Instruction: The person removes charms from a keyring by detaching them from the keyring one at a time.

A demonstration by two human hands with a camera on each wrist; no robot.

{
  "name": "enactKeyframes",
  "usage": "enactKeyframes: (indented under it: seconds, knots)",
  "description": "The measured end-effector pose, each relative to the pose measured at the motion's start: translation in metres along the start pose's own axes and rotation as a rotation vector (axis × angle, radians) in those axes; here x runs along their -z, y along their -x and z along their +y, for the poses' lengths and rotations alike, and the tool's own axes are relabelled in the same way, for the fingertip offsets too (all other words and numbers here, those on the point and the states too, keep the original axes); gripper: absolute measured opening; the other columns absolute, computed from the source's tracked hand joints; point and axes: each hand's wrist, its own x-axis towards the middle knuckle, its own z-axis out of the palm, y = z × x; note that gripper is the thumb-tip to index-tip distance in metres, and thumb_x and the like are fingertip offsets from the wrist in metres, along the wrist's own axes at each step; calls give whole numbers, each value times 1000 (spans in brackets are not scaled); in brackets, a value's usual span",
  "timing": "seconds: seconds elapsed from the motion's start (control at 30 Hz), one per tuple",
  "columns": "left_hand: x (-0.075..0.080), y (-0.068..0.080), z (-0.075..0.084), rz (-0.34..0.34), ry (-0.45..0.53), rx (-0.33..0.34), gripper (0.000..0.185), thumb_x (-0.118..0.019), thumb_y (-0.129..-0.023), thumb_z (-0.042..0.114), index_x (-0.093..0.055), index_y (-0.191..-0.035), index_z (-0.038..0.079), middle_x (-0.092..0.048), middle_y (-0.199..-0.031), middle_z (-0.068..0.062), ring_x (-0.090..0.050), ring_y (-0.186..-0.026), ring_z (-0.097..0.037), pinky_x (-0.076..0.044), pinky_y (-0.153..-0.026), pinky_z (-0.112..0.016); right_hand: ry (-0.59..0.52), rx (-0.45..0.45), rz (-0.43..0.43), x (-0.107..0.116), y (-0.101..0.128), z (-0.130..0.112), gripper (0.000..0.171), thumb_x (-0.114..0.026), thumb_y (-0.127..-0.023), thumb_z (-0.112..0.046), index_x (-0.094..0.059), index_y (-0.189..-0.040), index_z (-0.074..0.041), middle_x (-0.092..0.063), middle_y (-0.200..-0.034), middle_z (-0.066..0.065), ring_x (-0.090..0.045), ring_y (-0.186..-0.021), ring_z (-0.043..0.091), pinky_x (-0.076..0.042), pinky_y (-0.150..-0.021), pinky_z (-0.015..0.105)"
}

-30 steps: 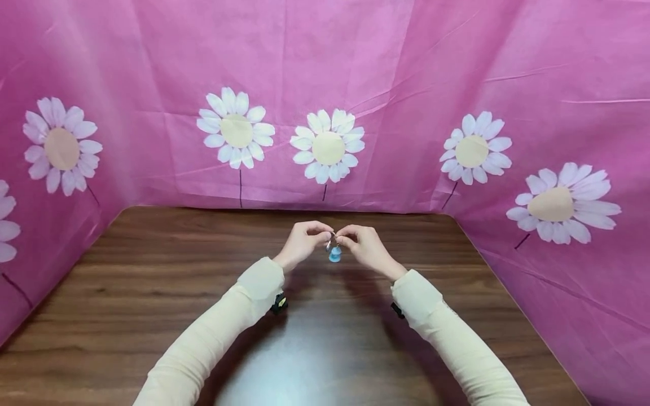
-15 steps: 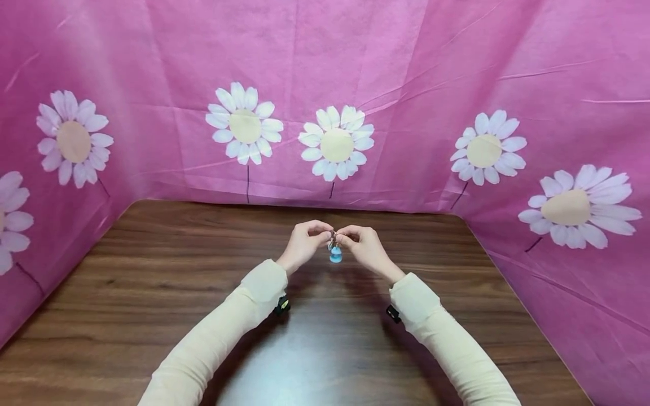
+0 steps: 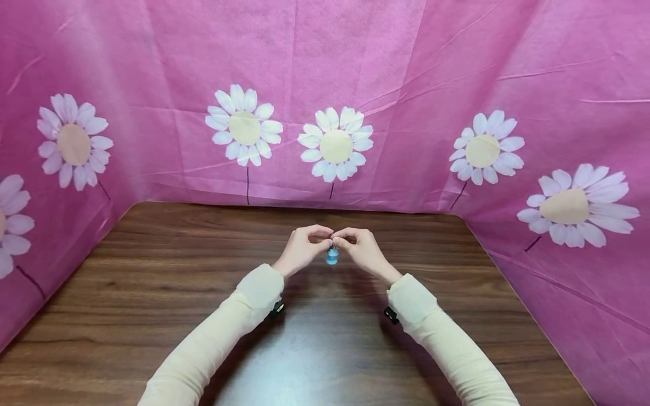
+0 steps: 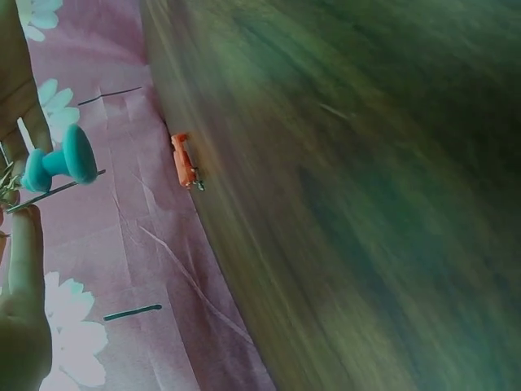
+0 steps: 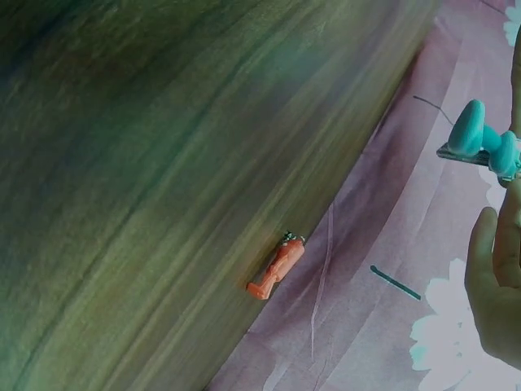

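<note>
A small blue spool-shaped charm (image 3: 332,257) dangles from metal links between my two hands, above the far part of the table. My left hand (image 3: 303,248) pinches the metal top of this keychain between thumb and fingers. From the other side my right hand (image 3: 363,248) pinches at the same spot, the fingertips of both hands meeting. In the left wrist view the charm (image 4: 61,163) shows side-on, with gold-coloured links (image 4: 10,183) at the fingertips. A flat, thin metal piece (image 5: 457,155) shows behind the charm in the right wrist view.
A small orange piece with metal bits at one end (image 5: 277,267) lies near the far edge of the wooden table (image 3: 152,270); the hands hide it in the head view. Pink cloth with white daisies (image 3: 396,67) stands round the back and sides.
Both hands have come slightly lower and closer together, still pinching the keychain. The silver piece beside the charm is now hidden in the head view. The head view has shifted slightly.
</note>
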Motion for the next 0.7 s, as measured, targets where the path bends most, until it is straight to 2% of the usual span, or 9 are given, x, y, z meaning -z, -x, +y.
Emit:
enactKeyframes:
  seconds: [0.17,0.37,0.53,0.7]
  knots:
    - [1,1,-3,4,-40,-49,20,-66,-82,11,-67,-102,8,-70,-99,-7,-68,-85,-16,-53,-74,-25,-13,1,-14,-2,0,-1,14,-63,-85,-9,-69,-94,0,-70,-90,13,-61,-77,6,-50,-70,21]
    - [2,2,-1,6,-67,-90,21,-63,-81,7,-67,-102,6,-70,-96,-8,-67,-85,-15,-53,-75,-23,23,15,-26,-1,-1,-5,14,-62,-86,-9,-69,-94,-2,-70,-88,12,-60,-73,6,-49,-66,20]
    - [3,1,1,9,-73,-100,22,-63,-80,7,-66,-102,5,-70,-96,-9,-68,-84,-16,-53,-74,-22,80,42,-27,1,-2,-7,13,-61,-87,-10,-69,-94,-3,-70,-86,10,-56,-70,7,-46,-61,20]
    - [4,1,0,2,-73,-109,21,-64,-81,9,-67,-101,5,-70,-95,-8,-68,-83,-15,-53,-74,-20,90,45,-23,0,-2,-8,12,-61,-86,-10,-70,-93,-3,-70,-86,9,-57,-73,8,-47,-64,20]
